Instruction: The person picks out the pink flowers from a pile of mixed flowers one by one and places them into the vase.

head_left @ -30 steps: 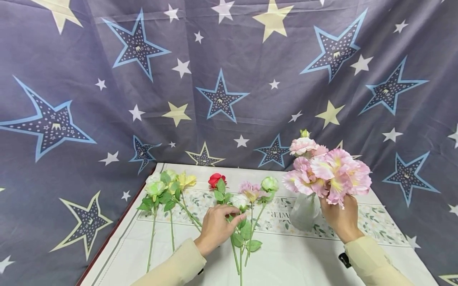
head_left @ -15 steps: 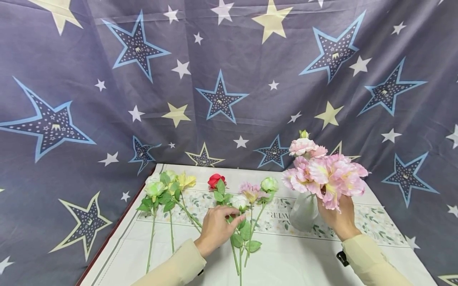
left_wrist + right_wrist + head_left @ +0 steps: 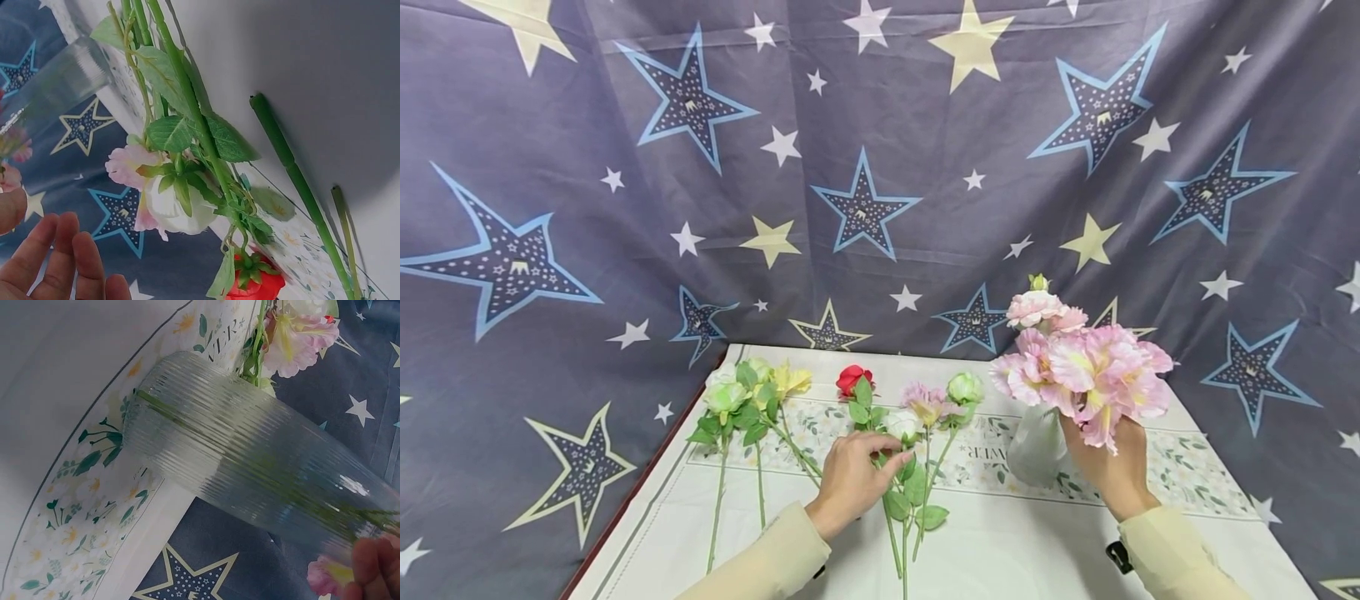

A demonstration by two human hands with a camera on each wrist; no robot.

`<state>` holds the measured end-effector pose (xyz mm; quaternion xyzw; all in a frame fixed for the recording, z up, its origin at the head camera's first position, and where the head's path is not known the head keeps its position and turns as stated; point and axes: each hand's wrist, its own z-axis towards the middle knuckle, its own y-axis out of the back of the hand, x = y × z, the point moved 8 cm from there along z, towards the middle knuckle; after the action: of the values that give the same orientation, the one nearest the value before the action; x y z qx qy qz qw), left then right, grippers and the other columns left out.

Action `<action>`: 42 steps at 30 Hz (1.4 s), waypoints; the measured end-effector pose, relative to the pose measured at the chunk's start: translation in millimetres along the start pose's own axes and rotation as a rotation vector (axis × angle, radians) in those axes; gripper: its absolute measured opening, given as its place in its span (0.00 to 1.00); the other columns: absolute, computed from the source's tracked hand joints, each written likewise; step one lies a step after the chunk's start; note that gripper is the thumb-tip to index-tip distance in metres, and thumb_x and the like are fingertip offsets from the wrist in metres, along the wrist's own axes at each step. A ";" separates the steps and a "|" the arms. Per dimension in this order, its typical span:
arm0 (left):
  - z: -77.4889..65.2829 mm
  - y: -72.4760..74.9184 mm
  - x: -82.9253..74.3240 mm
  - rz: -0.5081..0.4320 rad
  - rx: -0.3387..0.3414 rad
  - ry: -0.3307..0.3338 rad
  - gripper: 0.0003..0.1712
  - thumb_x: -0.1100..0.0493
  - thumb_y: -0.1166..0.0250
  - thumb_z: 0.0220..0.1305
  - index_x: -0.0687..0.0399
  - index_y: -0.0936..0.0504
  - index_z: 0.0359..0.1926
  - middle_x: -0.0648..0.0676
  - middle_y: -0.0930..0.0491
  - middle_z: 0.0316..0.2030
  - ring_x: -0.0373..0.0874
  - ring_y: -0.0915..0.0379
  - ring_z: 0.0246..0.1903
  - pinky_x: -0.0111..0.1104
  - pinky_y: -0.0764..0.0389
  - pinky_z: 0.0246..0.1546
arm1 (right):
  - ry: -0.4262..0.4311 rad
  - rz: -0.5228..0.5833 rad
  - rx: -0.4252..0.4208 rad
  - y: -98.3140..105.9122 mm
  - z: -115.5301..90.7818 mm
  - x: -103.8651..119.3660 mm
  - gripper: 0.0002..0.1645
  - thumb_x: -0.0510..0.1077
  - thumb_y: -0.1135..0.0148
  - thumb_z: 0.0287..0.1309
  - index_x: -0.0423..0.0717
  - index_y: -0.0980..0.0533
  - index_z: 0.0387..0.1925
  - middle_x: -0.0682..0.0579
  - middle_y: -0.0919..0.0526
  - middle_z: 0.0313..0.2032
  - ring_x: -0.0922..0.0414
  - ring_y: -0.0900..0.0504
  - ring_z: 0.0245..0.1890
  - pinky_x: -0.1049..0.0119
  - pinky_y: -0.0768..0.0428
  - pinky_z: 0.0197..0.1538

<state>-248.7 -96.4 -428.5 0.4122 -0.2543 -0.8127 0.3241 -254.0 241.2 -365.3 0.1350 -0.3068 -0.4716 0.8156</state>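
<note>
In the head view my right hand (image 3: 1108, 467) pinches a pink flower (image 3: 1108, 375) with yellow centres just beneath its ruffled bloom, beside the vase mouth. The stem there is mostly hidden by petals and fingers. The ribbed clear vase (image 3: 237, 450) stands upright on the table with green stems inside; curled fingertips (image 3: 369, 562) of that hand show right at its rim. Paler pink blooms (image 3: 1035, 308) rise from the vase. My left hand (image 3: 856, 479) hovers by a white rose (image 3: 178, 203), fingers loosely bent and nothing between them in the left wrist view.
Around the left hand lie a red rose (image 3: 854, 379), a pink-yellow flower (image 3: 927, 402) and a pale green bloom (image 3: 966, 386). Farther left are white-green flowers (image 3: 725, 393) and a yellow one (image 3: 792, 377). A floral runner (image 3: 1187, 467) crosses the white table; a starry cloth (image 3: 865, 292) hangs behind.
My right hand and the pink flower have shifted slightly left toward the vase, and the hand sits a little lower. The left hand has stayed almost still.
</note>
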 end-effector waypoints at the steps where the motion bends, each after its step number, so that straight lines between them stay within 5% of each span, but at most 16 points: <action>1: 0.0 0.2 0.0 0.000 -0.002 -0.001 0.08 0.44 0.29 0.55 0.36 0.13 0.34 0.37 0.16 0.32 0.34 0.25 0.26 0.32 0.29 0.33 | -0.017 0.003 0.001 0.3 -0.7 -1.0 0.17 0.44 0.33 0.49 0.43 0.23 0.41 0.40 0.17 0.34 0.38 0.19 0.39 0.41 0.26 0.37; 5: 0.0 0.6 0.2 -0.005 -0.006 -0.007 0.07 0.45 0.29 0.55 0.36 0.13 0.35 0.37 0.16 0.33 0.34 0.26 0.27 0.32 0.29 0.32 | -0.033 -0.019 -0.004 2.7 -3.4 -0.9 0.13 0.44 0.34 0.50 0.42 0.22 0.36 0.41 0.17 0.27 0.37 0.19 0.34 0.40 0.26 0.35; 13: -0.7 -0.6 1.7 -0.015 0.014 0.011 0.07 0.46 0.29 0.55 0.37 0.13 0.35 0.38 0.16 0.33 0.39 0.23 0.28 0.33 0.29 0.33 | 0.076 0.011 -0.121 16.1 -13.1 7.0 0.15 0.43 0.30 0.44 0.38 0.22 0.32 0.41 0.19 0.22 0.37 0.19 0.25 0.39 0.26 0.27; 21: -1.6 -0.5 2.3 0.013 0.031 0.021 0.09 0.42 0.32 0.57 0.37 0.13 0.35 0.38 0.16 0.34 0.39 0.24 0.29 0.33 0.30 0.34 | 0.043 0.063 -0.098 16.1 -30.3 14.2 0.11 0.44 0.27 0.43 0.43 0.21 0.26 0.52 0.19 0.18 0.54 0.22 0.15 0.68 0.26 0.20; 29: -1.4 -2.0 2.4 0.046 0.038 0.025 0.09 0.43 0.31 0.56 0.37 0.13 0.36 0.39 0.16 0.36 0.38 0.24 0.29 0.34 0.31 0.34 | 0.070 0.041 -0.068 13.6 -45.7 30.9 0.08 0.45 0.27 0.43 0.47 0.17 0.26 0.51 0.16 0.22 0.50 0.20 0.20 0.56 0.28 0.27; 36: -2.5 -4.1 1.0 0.058 0.034 0.014 0.10 0.43 0.30 0.55 0.38 0.13 0.34 0.40 0.17 0.31 0.36 0.26 0.26 0.36 0.29 0.35 | 0.023 0.035 0.053 1.0 -65.3 38.3 0.15 0.50 0.26 0.46 0.45 0.17 0.33 0.46 0.14 0.34 0.45 0.17 0.33 0.47 0.24 0.36; 42: -0.7 -9.7 -2.5 0.084 0.042 0.007 0.12 0.43 0.29 0.54 0.40 0.13 0.36 0.41 0.16 0.33 0.38 0.23 0.29 0.39 0.26 0.41 | 0.084 0.061 0.116 -5.4 -77.8 44.6 0.19 0.50 0.25 0.45 0.44 0.17 0.37 0.45 0.14 0.36 0.45 0.16 0.35 0.48 0.20 0.38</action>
<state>-250.0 -88.2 -434.2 0.4108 -0.2872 -0.7912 0.3503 -192.5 195.0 -411.6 0.1921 -0.3032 -0.4221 0.8325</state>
